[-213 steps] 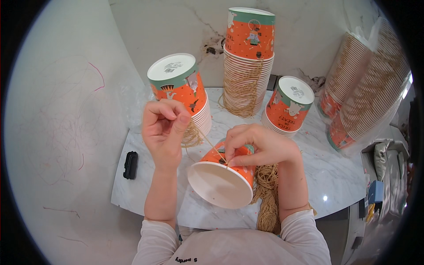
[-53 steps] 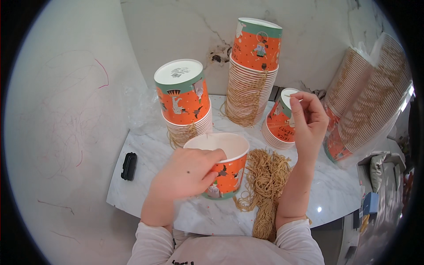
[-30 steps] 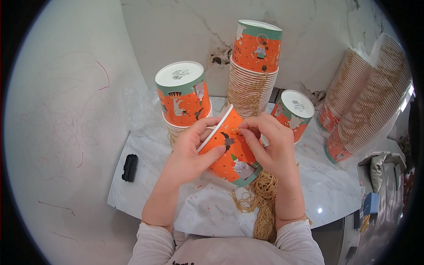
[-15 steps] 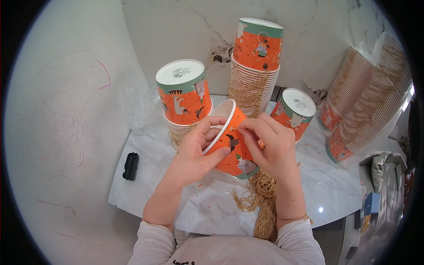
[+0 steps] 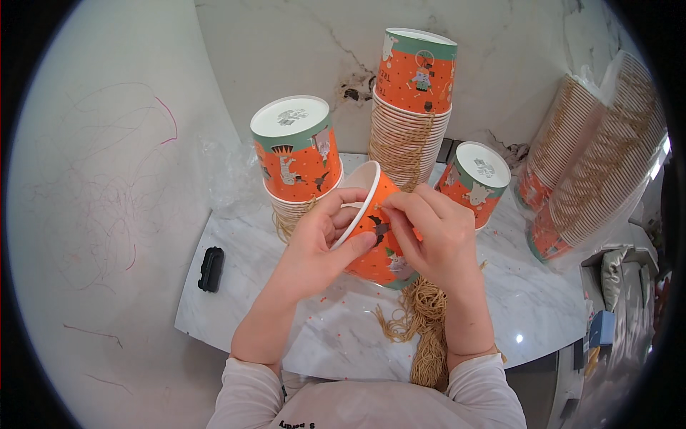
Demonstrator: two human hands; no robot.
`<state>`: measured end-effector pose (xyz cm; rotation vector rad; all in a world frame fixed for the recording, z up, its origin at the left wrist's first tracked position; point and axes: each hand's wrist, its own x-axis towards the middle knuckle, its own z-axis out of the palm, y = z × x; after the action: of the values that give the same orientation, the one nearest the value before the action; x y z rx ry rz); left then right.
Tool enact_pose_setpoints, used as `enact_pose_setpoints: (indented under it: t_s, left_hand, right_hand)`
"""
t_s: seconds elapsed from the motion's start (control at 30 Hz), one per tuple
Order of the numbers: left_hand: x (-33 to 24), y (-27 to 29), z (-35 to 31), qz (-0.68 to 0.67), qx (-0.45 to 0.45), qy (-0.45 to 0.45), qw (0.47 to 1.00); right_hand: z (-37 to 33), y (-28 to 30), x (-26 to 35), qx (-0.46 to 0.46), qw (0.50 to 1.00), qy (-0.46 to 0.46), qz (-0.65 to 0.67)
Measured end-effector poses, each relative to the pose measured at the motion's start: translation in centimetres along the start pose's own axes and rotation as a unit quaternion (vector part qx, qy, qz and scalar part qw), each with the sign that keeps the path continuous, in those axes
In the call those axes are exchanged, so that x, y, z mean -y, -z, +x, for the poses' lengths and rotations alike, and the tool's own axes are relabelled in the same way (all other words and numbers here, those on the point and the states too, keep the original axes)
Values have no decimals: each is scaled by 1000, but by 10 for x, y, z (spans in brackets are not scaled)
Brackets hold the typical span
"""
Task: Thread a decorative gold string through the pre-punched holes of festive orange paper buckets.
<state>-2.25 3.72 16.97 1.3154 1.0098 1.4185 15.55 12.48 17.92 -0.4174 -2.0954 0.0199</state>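
My left hand [image 5: 318, 250] grips an orange paper bucket [image 5: 391, 250], printed with a bat and other figures, by its white rim. Its fingers reach inside while the thumb presses on the outer wall. The bucket is tilted, its mouth facing up and left. Against the outer wall just below the rim, my right hand [image 5: 444, 232] pinches a short end of tan cord [image 5: 379, 207]. How the cord passes through the wall is hidden. Beneath the right forearm lies a loose bundle of tan cords [image 5: 430, 322], partly covered by the arm.
Upside-down buckets with cords stand in a tall stack [image 5: 418, 79] and a left stack [image 5: 293, 164]. Another upturned bucket [image 5: 480, 189] sits right. Bagged stacks [image 5: 597, 164] lean at far right. A black oblong object [image 5: 211, 269] lies on the marble table [image 5: 525, 307] near its left edge.
The bucket has turned slightly in my left hand, its bat print shifting a little to the right. My right fingers have moved slightly left, still pinching at the same spot below the rim.
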Motion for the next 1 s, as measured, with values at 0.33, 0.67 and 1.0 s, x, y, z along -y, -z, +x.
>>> enact_pose_setpoints:
  t_s: [0.33, 0.67, 1.0]
  left_hand:
    - [9, 14, 9, -160, 12, 60, 985]
    - [14, 11, 8, 134, -84, -22, 987]
    - [8, 6, 6, 419, -64, -114, 898]
  right_hand:
    - [-1, 0, 2, 0, 1000, 19, -17]
    - [0, -3, 2, 53, 999, 5, 11]
    - [-7, -10, -16, 158, 986, -47, -14]
